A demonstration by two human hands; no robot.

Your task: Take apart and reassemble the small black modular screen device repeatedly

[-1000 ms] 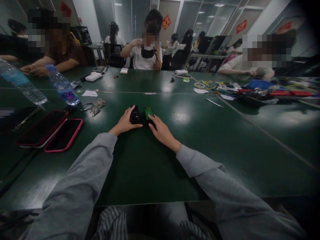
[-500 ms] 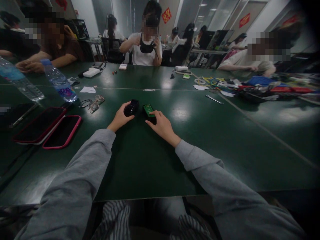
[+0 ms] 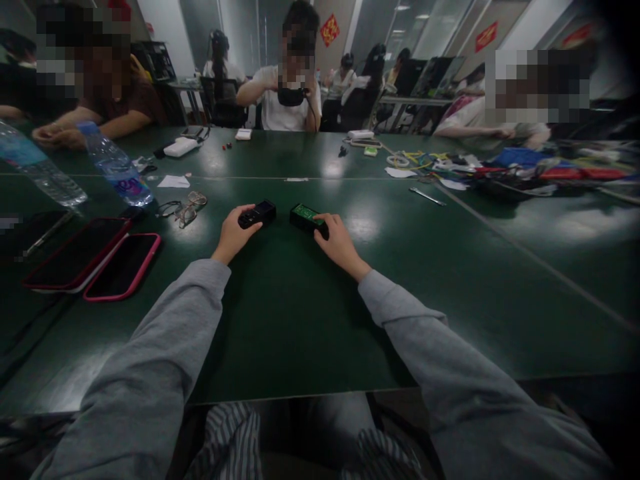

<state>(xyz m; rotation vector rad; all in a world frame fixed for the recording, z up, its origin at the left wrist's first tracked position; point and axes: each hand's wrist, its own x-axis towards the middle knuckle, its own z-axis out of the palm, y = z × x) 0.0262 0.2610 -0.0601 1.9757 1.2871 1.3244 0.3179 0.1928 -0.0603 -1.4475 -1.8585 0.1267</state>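
My left hand [image 3: 234,233] is closed around one end of a black casing half [image 3: 260,213], its thumb and fingers on opposite sides. Its other end points toward the middle of the table. Across a small gap, my right hand [image 3: 341,245] grips the near end of a second black casing half with a green circuit board [image 3: 306,213] in it, board side up. Both pieces are at or just above the green table [image 3: 300,320]; I cannot tell if they touch it.
To the left are two water bottles [image 3: 117,167], eyeglasses [image 3: 189,209] and a phone in a pink case [image 3: 124,267]. A wrench [image 3: 427,197] lies right of my hands, before a heap of cables and tools [image 3: 530,175]. Other people sit around the table.
My hands have moved slightly apart. The left piece has turned flatter and away to the left; the circuit board piece has shifted right and swung more sideways.
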